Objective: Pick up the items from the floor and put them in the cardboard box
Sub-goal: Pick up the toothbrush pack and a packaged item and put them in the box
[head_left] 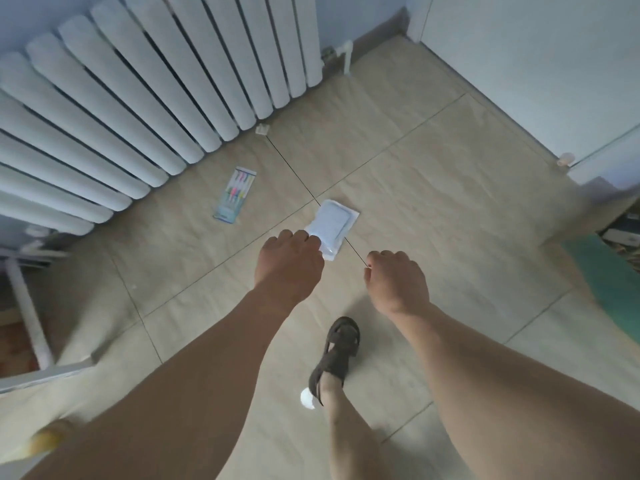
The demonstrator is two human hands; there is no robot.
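**A:** Your left hand (289, 263) is down on the near end of the white sealed pouch (332, 227), fingers (300, 237) curled over its edge. Are you gripping it, or only touching?

**B:** You can't settle that from here. Your fingertips are hidden over the pouch's near end, so whether they've clamped on it or just rest there, I cannot tell. The pouch looks flat on the floor tiles (433, 188), lying right over a grout line, so I'd judge it isn't lifted yet.

**A:** And your right hand (396, 280)?

**B:** Curled into a loose fist just beside the pouch, apart from it, with nothing visible inside. It probably hangs there for balance while you bend forward, your sandalled foot (337, 355) planted behind.

**A:** What else is waiting for you?

**B:** The toothbrush pack (235, 194) lies near the radiator (138, 98), well apart from the pouch, and a small white scrap (262, 129) sits at the radiator's foot. The cardboard box seems to be that blurred brown shape at the right edge (595, 209), though you should treat that as a guess.
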